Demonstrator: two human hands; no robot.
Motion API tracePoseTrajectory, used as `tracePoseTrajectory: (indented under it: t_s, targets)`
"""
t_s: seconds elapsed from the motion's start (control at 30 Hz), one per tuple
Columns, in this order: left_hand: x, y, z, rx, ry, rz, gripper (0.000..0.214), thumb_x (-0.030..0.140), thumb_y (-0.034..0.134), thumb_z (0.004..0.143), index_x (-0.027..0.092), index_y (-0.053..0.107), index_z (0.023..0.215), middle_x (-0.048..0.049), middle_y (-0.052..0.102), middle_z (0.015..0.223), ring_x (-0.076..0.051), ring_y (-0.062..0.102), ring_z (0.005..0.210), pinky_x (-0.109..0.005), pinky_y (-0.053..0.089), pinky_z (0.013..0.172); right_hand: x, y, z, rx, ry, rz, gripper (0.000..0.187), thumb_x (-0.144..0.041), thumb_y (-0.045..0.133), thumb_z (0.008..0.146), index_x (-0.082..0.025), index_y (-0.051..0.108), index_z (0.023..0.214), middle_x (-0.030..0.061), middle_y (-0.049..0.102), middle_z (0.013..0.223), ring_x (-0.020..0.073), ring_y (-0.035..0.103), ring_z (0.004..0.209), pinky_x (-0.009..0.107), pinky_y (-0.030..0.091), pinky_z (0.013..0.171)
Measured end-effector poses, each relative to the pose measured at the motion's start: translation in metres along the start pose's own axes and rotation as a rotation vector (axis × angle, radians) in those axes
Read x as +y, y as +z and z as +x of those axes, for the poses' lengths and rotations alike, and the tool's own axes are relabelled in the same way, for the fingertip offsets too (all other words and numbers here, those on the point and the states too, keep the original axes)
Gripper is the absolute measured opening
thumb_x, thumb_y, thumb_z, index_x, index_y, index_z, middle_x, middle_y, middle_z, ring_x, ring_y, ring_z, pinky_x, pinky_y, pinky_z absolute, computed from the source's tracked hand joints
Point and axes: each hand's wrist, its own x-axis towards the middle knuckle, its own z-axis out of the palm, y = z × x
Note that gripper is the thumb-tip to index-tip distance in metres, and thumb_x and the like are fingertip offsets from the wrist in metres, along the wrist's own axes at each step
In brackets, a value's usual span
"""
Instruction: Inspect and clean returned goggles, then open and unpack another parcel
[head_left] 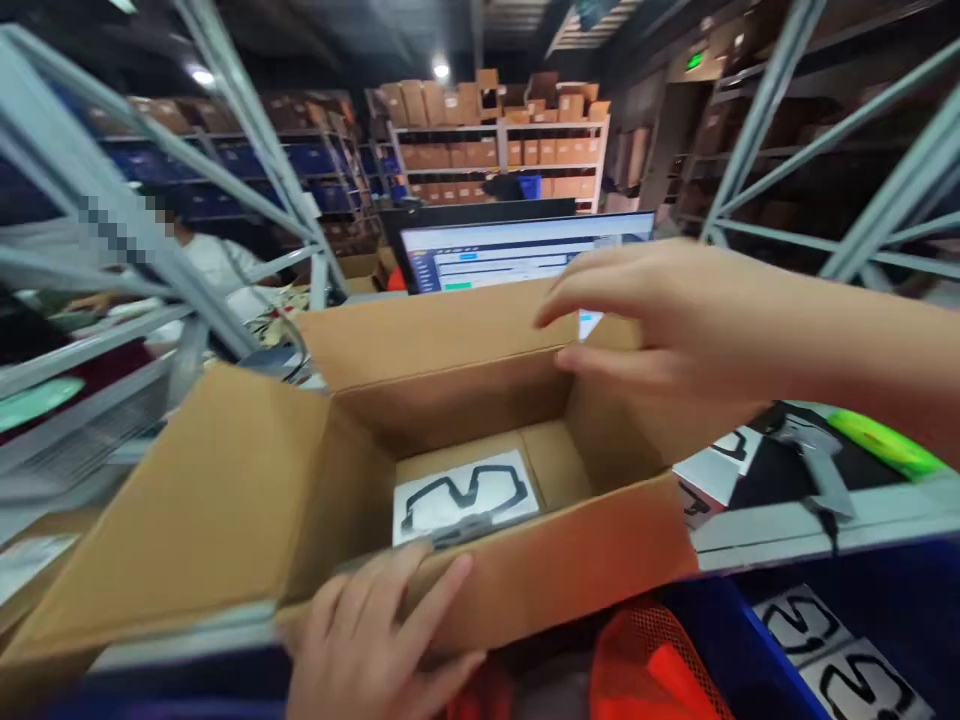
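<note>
An open cardboard box [450, 410] stands in front of me with its flaps spread outward. On its floor lies a flat white package [450, 495] printed with a black goggle-like outline; a dark grey strip crosses its near edge, too blurred to name. My left hand [375, 635] grips the near wall of the box, its fingers curled over the edge by the near flap. Above the far right corner, my right hand [637, 310] is spread, thumb and fingers apart, holding nothing. Its thumb tip is close to the far inner wall; I cannot tell if it touches.
Behind the box stands a lit monitor [517, 250]. On the right are a tape dispenser [814, 455] and a bright green item [885, 445]. A blue bin [720, 610] below holds similar white packages [862, 685]. Metal frame posts [247, 120] rise at both sides; a person [214, 265] is at left.
</note>
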Motion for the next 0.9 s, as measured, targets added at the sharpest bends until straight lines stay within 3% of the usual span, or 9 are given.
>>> tracePoseTrajectory:
  t_s: [0.13, 0.2, 0.3, 0.4, 0.47, 0.53, 0.67, 0.77, 0.9]
  targets:
    - [0.015, -0.011, 0.004, -0.047, -0.179, -0.130, 0.051, 0.062, 0.072, 0.082, 0.036, 0.069, 0.126, -0.0079, 0.069, 0.123, -0.028, 0.063, 0.108, -0.043, 0.038, 0.096, -0.051, 0.089, 0.079, -0.741, -0.056, -0.120, 0.037, -0.032, 0.066, 0.090, -0.017, 0.069, 0.123, 0.0114, 0.072, 0.112, 0.0276, 0.070, 0.099, 0.038, 0.055, 0.084]
    - [0.020, -0.015, -0.003, -0.054, -0.169, -0.140, 0.057, 0.064, 0.072, 0.080, 0.036, 0.067, 0.129, -0.0078, 0.069, 0.124, -0.027, 0.061, 0.110, -0.042, 0.035, 0.097, -0.070, 0.137, 0.083, -1.056, -0.078, -0.111, 0.055, -0.033, 0.071, 0.087, -0.014, 0.061, 0.137, 0.0169, 0.070, 0.119, 0.0326, 0.069, 0.104, 0.040, 0.055, 0.084]
    - [0.024, -0.018, -0.013, -0.049, -0.124, -0.129, 0.062, 0.064, 0.074, 0.079, 0.035, 0.065, 0.134, -0.0069, 0.069, 0.124, -0.025, 0.059, 0.110, -0.040, 0.033, 0.098, -0.080, 0.189, 0.058, -1.285, -0.112, 0.048, 0.075, -0.037, 0.076, 0.083, -0.024, 0.048, 0.152, 0.0190, 0.054, 0.145, 0.0357, 0.065, 0.119, 0.043, 0.053, 0.093]
    - [0.025, -0.019, -0.018, -0.044, -0.090, -0.123, 0.063, 0.062, 0.074, 0.081, 0.035, 0.063, 0.137, -0.0061, 0.069, 0.124, -0.024, 0.058, 0.110, -0.040, 0.033, 0.097, -0.073, 0.218, 0.024, -1.277, -0.037, 0.104, 0.104, -0.039, 0.085, 0.073, -0.035, 0.030, 0.161, 0.0192, 0.022, 0.167, 0.0416, 0.051, 0.136, 0.049, 0.048, 0.102]
    - [0.025, -0.018, -0.020, -0.021, -0.051, -0.121, 0.062, 0.062, 0.072, 0.082, 0.035, 0.063, 0.137, -0.0059, 0.069, 0.122, -0.024, 0.057, 0.111, -0.040, 0.033, 0.095, -0.065, 0.232, 0.005, -1.210, -0.018, 0.105, 0.115, -0.038, 0.088, 0.068, -0.037, 0.023, 0.163, 0.0199, 0.014, 0.168, 0.0454, 0.040, 0.143, 0.054, 0.044, 0.106]
    - [0.024, -0.017, -0.020, 0.008, -0.027, -0.120, 0.059, 0.060, 0.070, 0.084, 0.034, 0.063, 0.137, -0.0058, 0.070, 0.120, -0.024, 0.056, 0.111, -0.039, 0.034, 0.093, -0.060, 0.242, -0.007, -1.122, -0.034, 0.117, 0.118, -0.036, 0.088, 0.067, -0.034, 0.021, 0.164, 0.0219, 0.019, 0.165, 0.0467, 0.037, 0.144, 0.055, 0.042, 0.107]
    - [0.024, -0.014, -0.020, 0.028, -0.069, -0.142, 0.051, 0.056, 0.064, 0.091, 0.035, 0.064, 0.136, -0.0060, 0.071, 0.120, -0.023, 0.057, 0.109, -0.040, 0.034, 0.093, -0.060, 0.245, -0.004, -0.934, -0.137, 0.199, 0.107, -0.033, 0.082, 0.070, -0.025, 0.030, 0.162, 0.0216, 0.048, 0.139, 0.0376, 0.055, 0.120, 0.049, 0.049, 0.097]
    - [0.025, -0.013, -0.019, 0.019, -0.079, -0.140, 0.049, 0.056, 0.062, 0.092, 0.034, 0.064, 0.137, -0.0071, 0.071, 0.121, -0.024, 0.058, 0.108, -0.041, 0.035, 0.093, -0.060, 0.220, 0.019, -0.802, -0.236, 0.179, 0.095, -0.035, 0.082, 0.068, -0.018, 0.046, 0.154, 0.0200, 0.053, 0.125, 0.0349, 0.056, 0.109, 0.046, 0.051, 0.090]
    - [0.026, -0.012, -0.017, 0.005, -0.095, -0.134, 0.049, 0.056, 0.064, 0.091, 0.034, 0.065, 0.135, -0.0075, 0.071, 0.123, -0.025, 0.060, 0.108, -0.042, 0.036, 0.093, -0.051, 0.143, 0.047, -0.613, -0.288, 0.057, 0.077, -0.031, 0.081, 0.068, -0.017, 0.061, 0.140, 0.0183, 0.054, 0.121, 0.0354, 0.054, 0.111, 0.046, 0.051, 0.092]
